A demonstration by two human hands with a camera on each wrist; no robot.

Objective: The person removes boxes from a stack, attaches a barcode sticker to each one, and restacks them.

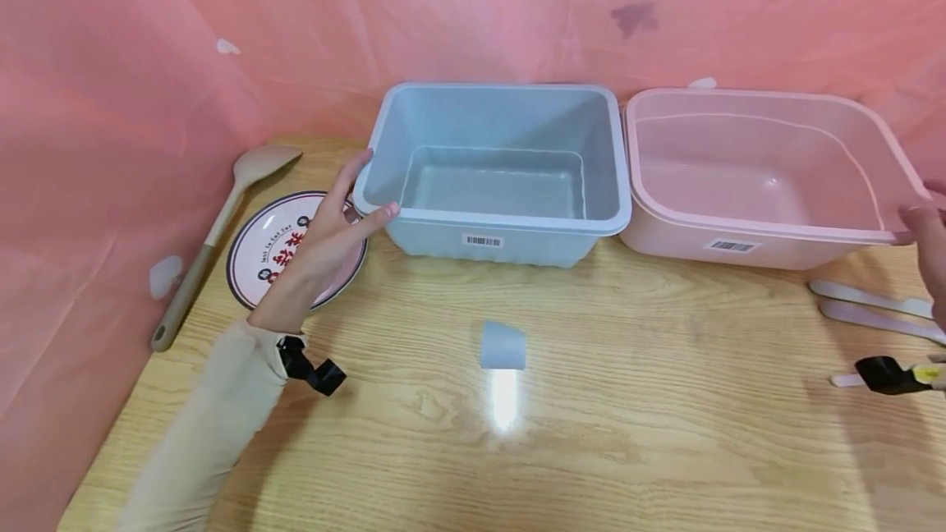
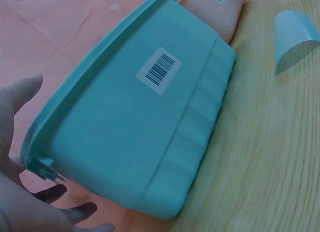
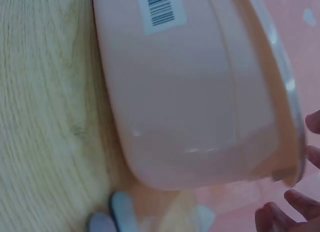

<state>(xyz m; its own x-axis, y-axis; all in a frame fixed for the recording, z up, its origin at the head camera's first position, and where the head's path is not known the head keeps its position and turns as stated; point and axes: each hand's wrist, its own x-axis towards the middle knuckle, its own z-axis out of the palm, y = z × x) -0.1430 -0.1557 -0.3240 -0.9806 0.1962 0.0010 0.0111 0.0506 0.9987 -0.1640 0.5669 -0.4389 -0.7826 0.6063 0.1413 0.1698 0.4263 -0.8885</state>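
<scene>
Blue plastic fills the middle of our view: the blue tub (image 1: pixel 497 175) sits on the wooden table (image 1: pixel 591 433), hard up against the pink tub (image 1: pixel 764 175) on its right, the two rims touching. Our left hand (image 1: pixel 328 228) is at the blue tub's near left corner, thumb laid against the rim and fingers spread and relaxed, not wrapped around anything. From the left wrist view we see those fingers (image 2: pixel 22 92) standing just off the tub's end wall, its barcode label facing us. Over on the far side, our right hand (image 1: pixel 927 228) is at the pink tub's right edge; the fingertips (image 3: pixel 295 204) show loose and apart beside the rim, gripping nothing. In front of the tubs a small blue cup (image 1: pixel 503 345) lies on its side on the table, well apart from both hands. Under the left hand sits a patterned plate (image 1: pixel 259 257), with a wooden spoon (image 1: pixel 222 224) beside it. Pale utensils (image 1: pixel 872 310) lie near the right hand.
</scene>
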